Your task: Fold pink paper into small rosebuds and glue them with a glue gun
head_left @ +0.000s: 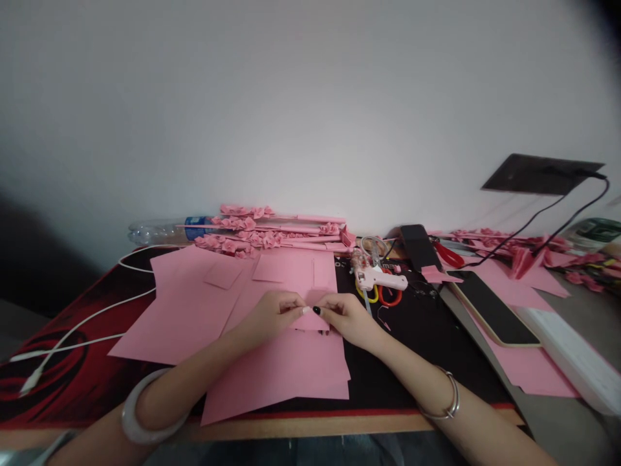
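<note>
Between my two hands is a small piece of pink paper (310, 321), pinched along its upper edge. My left hand (275, 315) holds it between thumb and forefinger, closed. From the other side my right hand (350, 318) grips it the same way, the thumb tips close together. Below lie large pink paper sheets (272, 375), overlapping. Small pink squares (270, 267) rest on the sheets behind my left hand. To the right of my right hand lies a pale pink glue gun (381, 279), with scissors (391, 296) with red and yellow handles under it.
Pink paper flowers (264, 239) on long stems are piled along the wall beside a plastic bottle (158, 231). A dark phone (495, 310) and a white box (570, 359) lie at the right. A white cable (82, 320) crosses the mat's left side.
</note>
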Available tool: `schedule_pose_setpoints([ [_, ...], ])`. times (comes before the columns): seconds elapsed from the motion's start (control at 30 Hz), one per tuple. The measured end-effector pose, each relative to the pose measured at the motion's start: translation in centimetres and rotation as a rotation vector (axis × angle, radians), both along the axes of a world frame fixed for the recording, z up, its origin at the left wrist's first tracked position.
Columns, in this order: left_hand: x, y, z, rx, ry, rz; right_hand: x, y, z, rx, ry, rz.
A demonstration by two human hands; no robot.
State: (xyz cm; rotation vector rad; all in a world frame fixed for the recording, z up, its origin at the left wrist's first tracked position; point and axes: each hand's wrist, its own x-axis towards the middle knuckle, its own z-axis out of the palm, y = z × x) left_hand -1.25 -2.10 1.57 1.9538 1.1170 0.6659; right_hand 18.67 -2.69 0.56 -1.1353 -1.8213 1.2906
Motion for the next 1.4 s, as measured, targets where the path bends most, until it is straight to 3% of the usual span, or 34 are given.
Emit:
schedule_pose_setpoints([
  [0.17,-0.7,0.5,-0.4,0.040,0.006,0.073,0.7,0.7,0.1,-0.155,0.101,-0.089],
  [0.4,-0.9,0.5,-0.3,0.050,-0.003,0.052,0.9,0.9,0.7,-0.069,0.165,-0.143],
  [0.57,-0.5,0.3,-0.1,0.052,0.021,0.001,0.3,0.4,0.0,0.001,-0.001,-0.053],
  [0.77,-0.7,0.4,0.0,0.086,0.028,0.034,0.2,0.2,-0.2,0.051,-0.056,-0.096],
  [1.13,-2.0,1.5,-0.4,0.102,-0.116,0.290,1.2,1.1,0.4,-0.083,0.096,-0.180],
  [1.23,-1.7,1.3,-0.6,0.130,-0.110,0.148,1.1,1.0,0.4,-0.107,0.069,-0.188],
  [1.33,-1.4,0.8,-0.8,0.242,0.014,-0.094,0.8,0.8,0.5,-0.136,0.072,-0.163],
  [1.4,-1.2,0.6,-0.9,0.274,0.089,-0.168,0.6,0.6,0.5,-0.150,0.082,-0.137],
])
